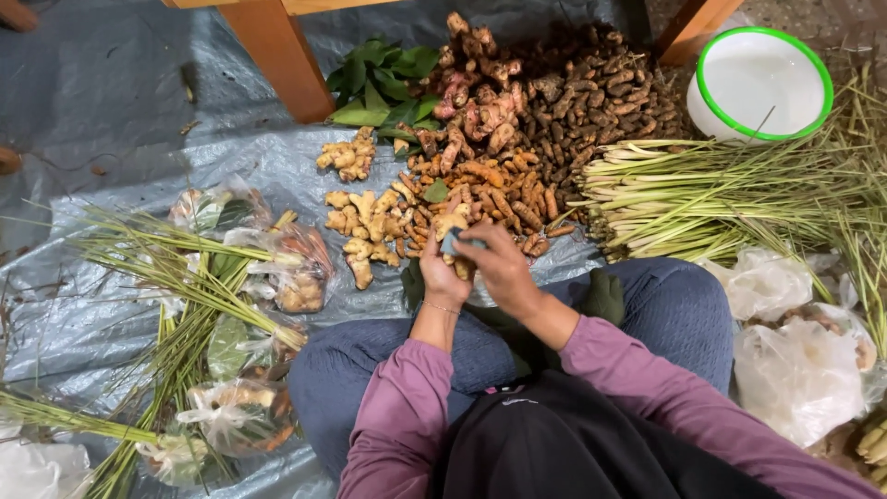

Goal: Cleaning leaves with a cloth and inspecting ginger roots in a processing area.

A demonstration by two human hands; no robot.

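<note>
Gripping root (460, 266), hands (476, 268), clear bags (277, 268) beside

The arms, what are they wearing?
Both arms wear long purple sleeves, pushed up a little above the wrists. The left hand has a thin bracelet on its wrist. The right hand is bare, with no glove or ring showing.

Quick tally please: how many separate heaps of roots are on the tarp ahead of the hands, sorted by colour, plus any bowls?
Pale yellow knobbly ginger heaps: 2
Orange finger-shaped turmeric heap: 1
Pinkish chunky galangal-like root heap: 1
Dark brown small root heap: 1
White plastic bowl with green rim: 1
Total: 6

Left hand and right hand together hold a small root piece over the turmeric.
</note>
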